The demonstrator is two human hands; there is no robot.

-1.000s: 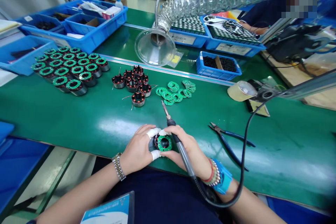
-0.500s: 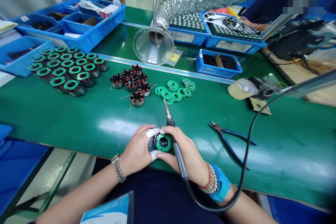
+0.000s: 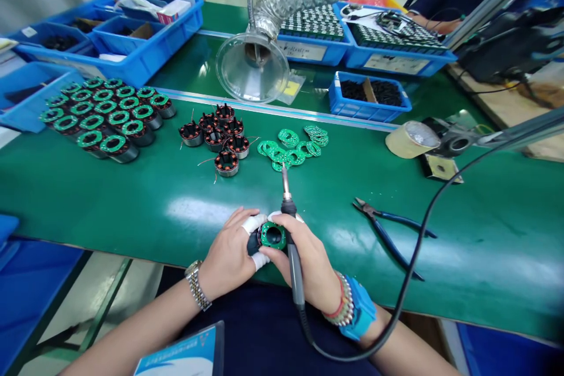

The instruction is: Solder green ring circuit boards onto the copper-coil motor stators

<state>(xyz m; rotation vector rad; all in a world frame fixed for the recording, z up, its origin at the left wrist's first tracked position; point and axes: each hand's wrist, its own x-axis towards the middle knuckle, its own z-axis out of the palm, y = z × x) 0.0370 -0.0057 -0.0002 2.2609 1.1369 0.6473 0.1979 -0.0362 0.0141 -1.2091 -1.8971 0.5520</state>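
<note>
My left hand (image 3: pixel 228 252) is shut on a small motor stator (image 3: pixel 272 235) fitted with a green circuit board ring, with white cots on its fingertips. My right hand (image 3: pixel 308 264) grips a grey soldering iron (image 3: pixel 294 261) like a pen, its metal tip (image 3: pixel 285 183) pointing up and away from the board. That hand's fingers rest against the stator. Farther up the bench lie finished stators with green rings (image 3: pixel 101 118), bare wound stators with copper leads (image 3: pixel 217 138), and a pile of loose green rings (image 3: pixel 291 150).
Blue-handled cutters (image 3: pixel 388 235) lie right of my hands, and a tape roll (image 3: pixel 412 139) sits beyond them. The iron's black cable crosses the green bench mat (image 3: pixel 110 200). Blue bins (image 3: pixel 370 103) and a fume hood (image 3: pixel 252 67) stand behind a metal rail. A co-worker's arm (image 3: pixel 434 24) shows far right.
The soldering iron has swung from leaning left to nearly upright, its tip still off the board. The stator stays in my left hand, and the whole view has tilted slightly.
</note>
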